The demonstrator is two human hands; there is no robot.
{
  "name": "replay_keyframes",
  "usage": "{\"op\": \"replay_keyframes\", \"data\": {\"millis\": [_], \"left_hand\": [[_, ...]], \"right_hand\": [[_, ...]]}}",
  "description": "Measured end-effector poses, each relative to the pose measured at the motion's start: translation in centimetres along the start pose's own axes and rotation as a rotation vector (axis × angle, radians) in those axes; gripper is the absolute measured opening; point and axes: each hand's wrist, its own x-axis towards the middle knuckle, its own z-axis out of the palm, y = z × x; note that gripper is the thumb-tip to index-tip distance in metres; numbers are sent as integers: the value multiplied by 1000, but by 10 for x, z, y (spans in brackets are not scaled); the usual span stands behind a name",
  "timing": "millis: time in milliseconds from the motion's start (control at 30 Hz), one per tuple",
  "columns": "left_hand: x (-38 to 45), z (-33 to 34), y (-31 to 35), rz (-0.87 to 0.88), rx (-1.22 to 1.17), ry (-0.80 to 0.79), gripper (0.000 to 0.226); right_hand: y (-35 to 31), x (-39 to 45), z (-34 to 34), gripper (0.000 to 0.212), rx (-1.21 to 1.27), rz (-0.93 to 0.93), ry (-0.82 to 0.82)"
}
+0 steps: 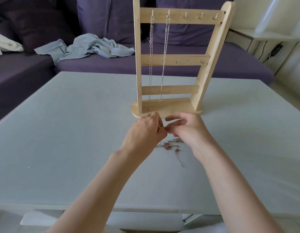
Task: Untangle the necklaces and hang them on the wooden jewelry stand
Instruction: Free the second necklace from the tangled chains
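Two bare forearms — no sleeves, no jewellery

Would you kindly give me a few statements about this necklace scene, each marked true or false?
1. Two chains hang from the top bar of the wooden jewelry stand. True.
2. Every hook on the top bar holds a chain. False: three hooks are bare.
3. A tangle of necklaces lies on the table under the hands. True.
4. The left hand rests flat and apart from the right hand. False: their fingers meet, pinching a chain.
5. The stand lies on its side. False: it is upright.
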Motion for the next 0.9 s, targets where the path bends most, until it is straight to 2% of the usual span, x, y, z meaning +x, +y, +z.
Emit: {"op": "replay_keyframes", "data": {"millis": [100,200,300,567,667,800,900], "left_hand": [[-1,-2,0,19,-50,-18,3],[1,-6,2,-31,-262,-20,8],[3,-8,4,-12,-283,-6,9],[2,-8,1,-2,-96,-96,6],[1,-13,0,-20,-212,-100,7],[6,-18,1,-156,-369,-127,7],[5,-22,3,-310,-640,-181,16]], "right_hand": [[-2,-1,2,25,66,50,-13],[-6,0,0,21,308,110,-49],[-8,2,-3,21,484,185,-117],[-6,0,-6,24,327,132,-161],[-9,-2,-6,23,392,140,-169],[-13,-2,-2,18,497,180,-171],[-12,-3,-1,19,448,59,-186]]}}
